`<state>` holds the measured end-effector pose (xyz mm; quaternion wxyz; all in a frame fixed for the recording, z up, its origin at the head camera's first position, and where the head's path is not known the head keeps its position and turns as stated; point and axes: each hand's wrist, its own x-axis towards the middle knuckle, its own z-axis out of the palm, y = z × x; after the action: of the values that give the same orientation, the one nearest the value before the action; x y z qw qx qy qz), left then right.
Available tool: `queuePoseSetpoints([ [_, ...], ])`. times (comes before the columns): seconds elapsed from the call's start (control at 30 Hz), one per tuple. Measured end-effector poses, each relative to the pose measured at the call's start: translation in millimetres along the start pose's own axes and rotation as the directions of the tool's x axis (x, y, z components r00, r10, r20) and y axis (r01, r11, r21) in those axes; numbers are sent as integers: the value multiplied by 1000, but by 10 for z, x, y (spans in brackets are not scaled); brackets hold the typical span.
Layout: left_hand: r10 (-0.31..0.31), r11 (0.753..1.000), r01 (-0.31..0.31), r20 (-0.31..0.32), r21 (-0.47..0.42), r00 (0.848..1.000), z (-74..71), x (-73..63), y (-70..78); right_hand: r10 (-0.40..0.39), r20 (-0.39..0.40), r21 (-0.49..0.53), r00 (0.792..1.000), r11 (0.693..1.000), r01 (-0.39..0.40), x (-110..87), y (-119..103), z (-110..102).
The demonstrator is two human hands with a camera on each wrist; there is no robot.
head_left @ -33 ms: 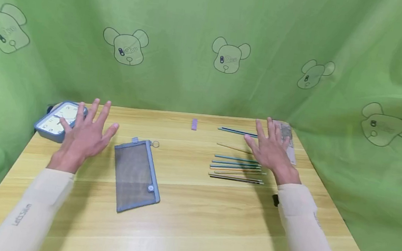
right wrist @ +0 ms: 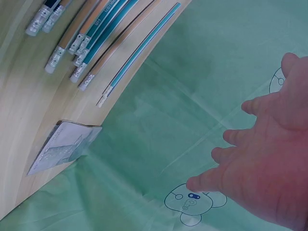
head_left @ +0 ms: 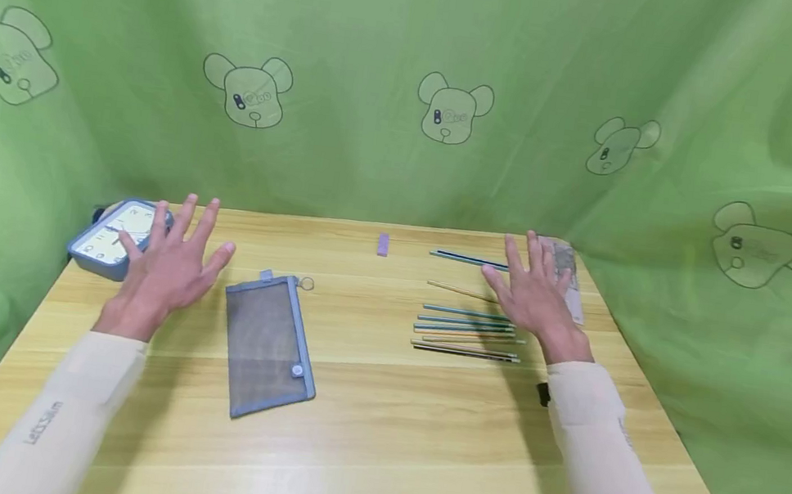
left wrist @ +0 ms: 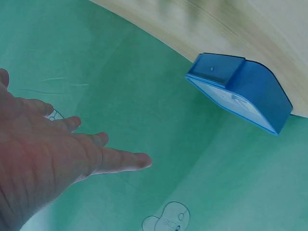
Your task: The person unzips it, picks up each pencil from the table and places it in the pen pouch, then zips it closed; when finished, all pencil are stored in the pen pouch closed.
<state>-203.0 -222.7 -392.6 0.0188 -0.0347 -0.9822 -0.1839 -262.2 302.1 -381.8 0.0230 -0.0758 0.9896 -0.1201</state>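
Pencils (head_left: 464,321) lie mostly side by side on the right of the table (head_left: 354,464), apparently spaced for separate access, while the left hand (head_left: 167,268) and right hand (head_left: 536,301) hover, fingers spread wide, holding nothing.

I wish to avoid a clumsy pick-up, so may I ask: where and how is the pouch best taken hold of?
The pouch is probably best pinched by its blue right edge, the right hand coming from the right. It lies flat, so a thin edge suits thumb and fingers, and the pencils lie apart, leaving room on that side.
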Motion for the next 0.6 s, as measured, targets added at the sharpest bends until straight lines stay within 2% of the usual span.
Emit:
queuePoseSetpoints([
  [0.17, 11, 1000, -11, 15, 5, 1000, 30, -54, 115, -6, -41, 33, 999, 999, 8, -75, -2, 2],
  [0.3, 63, 998, -63, 81, -9, 995, 128, -242, 319, -4, -112, 80, 994, 997, 13, -171, -5, 34],
  [0.43, 159, 987, -160, 186, -14, 969, 345, -508, 565, -18, -125, 79, 992, 997, 28, -292, -50, 109],
  [0.53, 210, 976, -217, 245, 2, 947, 545, -657, 737, -50, -89, 57, 995, 997, 55, -401, -148, 181],
  [0.6, 221, 972, -233, 266, 13, 938, 680, -728, 819, -78, -45, 51, 996, 995, 80, -484, -251, 244],
])
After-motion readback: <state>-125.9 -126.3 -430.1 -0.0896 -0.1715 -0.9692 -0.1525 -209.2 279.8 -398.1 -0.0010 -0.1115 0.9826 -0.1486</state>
